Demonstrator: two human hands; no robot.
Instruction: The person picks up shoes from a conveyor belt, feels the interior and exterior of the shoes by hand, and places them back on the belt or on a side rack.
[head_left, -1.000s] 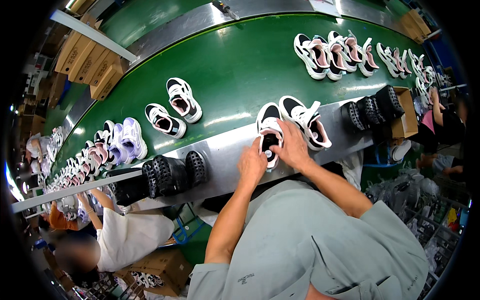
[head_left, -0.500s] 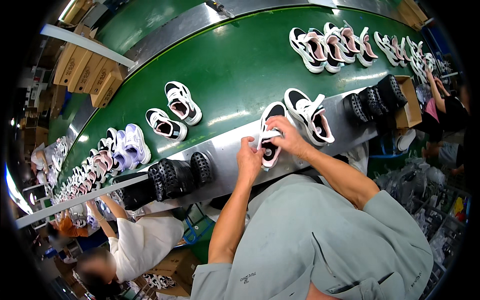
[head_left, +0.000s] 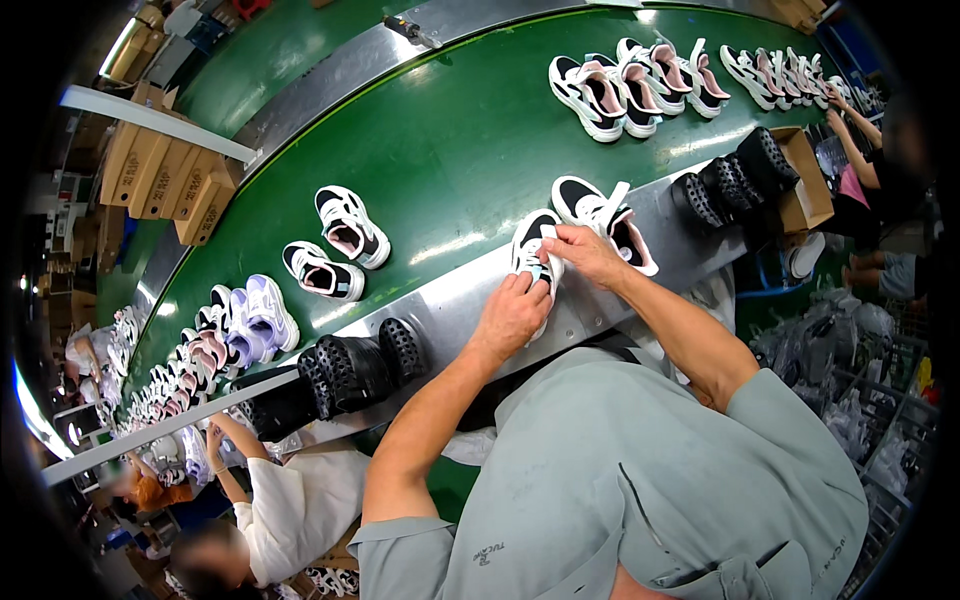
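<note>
A white and black sneaker rests on the metal edge of the bench in front of me, its toe pointing away. My left hand is closed over its ankle end, covering the opening, with the fingertips on the tongue area. My right hand pinches the sneaker's white strap at the right side of the upper. Just to the right lies a second sneaker of the same kind, its strap sticking up and its pink-lined opening showing. Neither hand touches that second one.
Black studded blocks stand along the metal edge, a left group and a right group beside an open carton. Paired sneakers sit on the green belt, with more farther right. Co-workers work at both sides.
My left hand has moved from the sneaker's side onto its ankle end. The right hand has shifted to the sneaker's right side with the strap. My view has turned slightly, sliding the surroundings.
</note>
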